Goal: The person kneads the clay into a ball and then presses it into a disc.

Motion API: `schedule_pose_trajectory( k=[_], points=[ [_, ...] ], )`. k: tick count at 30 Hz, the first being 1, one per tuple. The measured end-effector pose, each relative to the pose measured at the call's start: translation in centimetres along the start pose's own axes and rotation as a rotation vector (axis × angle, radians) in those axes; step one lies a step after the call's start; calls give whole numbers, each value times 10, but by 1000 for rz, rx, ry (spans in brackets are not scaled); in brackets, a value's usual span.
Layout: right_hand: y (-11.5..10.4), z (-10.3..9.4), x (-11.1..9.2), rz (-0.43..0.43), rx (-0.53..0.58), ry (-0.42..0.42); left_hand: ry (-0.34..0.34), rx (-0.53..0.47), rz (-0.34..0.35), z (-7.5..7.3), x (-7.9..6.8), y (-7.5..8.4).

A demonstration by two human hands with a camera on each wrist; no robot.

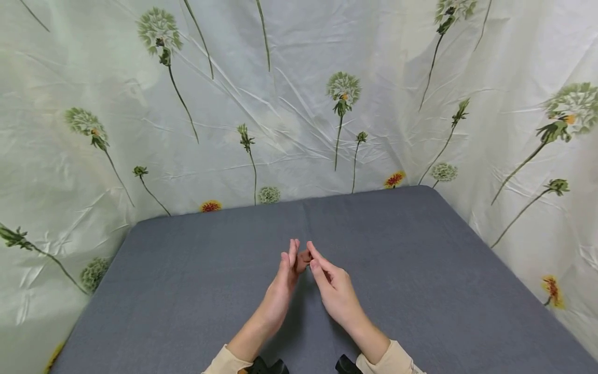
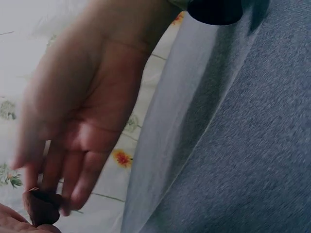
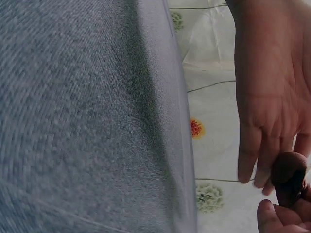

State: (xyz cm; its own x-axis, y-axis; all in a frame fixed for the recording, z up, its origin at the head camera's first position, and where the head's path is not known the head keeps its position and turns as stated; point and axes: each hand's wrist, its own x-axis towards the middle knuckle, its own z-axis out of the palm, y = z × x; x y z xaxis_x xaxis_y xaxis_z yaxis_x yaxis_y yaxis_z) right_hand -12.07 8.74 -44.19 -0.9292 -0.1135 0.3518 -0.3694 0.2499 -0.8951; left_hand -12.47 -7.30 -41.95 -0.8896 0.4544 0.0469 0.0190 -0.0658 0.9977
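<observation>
Both bare hands meet over the grey table in the head view. A small, dark brown, rounded piece with a dark hollow (image 2: pixel 43 208) sits between their fingertips; its kind does not show. My right hand (image 1: pixel 340 293) pinches it with thumb and index finger angled inward. My left hand (image 1: pixel 279 291) stands on edge beside it, fingers nearly straight, their tips right at the piece in the left wrist view. From the right wrist the brown piece (image 3: pixel 289 174) overlaps the right fingertips, with the left fingers (image 3: pixel 277 218) just below.
The grey cloth-covered table (image 1: pixel 196 280) spreads around the hands. A pale curtain with printed dandelions (image 1: pixel 289 114) hangs behind it and along both sides. Black wrist straps or mounts (image 1: pixel 266 366) and cream sleeves (image 1: pixel 390 358) show at the front edge.
</observation>
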Motion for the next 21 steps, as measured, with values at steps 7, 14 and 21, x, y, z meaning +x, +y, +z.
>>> schedule_pose_trajectory(
  k=[7,14,21],
  points=[
    [-6,7,-6,-100,-116,-84,62,-76,-21,2,-2,1],
    [-9,15,-10,-155,-136,-150,132,-98,-33,-2,-5,2],
    [-13,20,-15,-203,-136,-203,183,-91,-9,-11,-4,0]
  ],
)
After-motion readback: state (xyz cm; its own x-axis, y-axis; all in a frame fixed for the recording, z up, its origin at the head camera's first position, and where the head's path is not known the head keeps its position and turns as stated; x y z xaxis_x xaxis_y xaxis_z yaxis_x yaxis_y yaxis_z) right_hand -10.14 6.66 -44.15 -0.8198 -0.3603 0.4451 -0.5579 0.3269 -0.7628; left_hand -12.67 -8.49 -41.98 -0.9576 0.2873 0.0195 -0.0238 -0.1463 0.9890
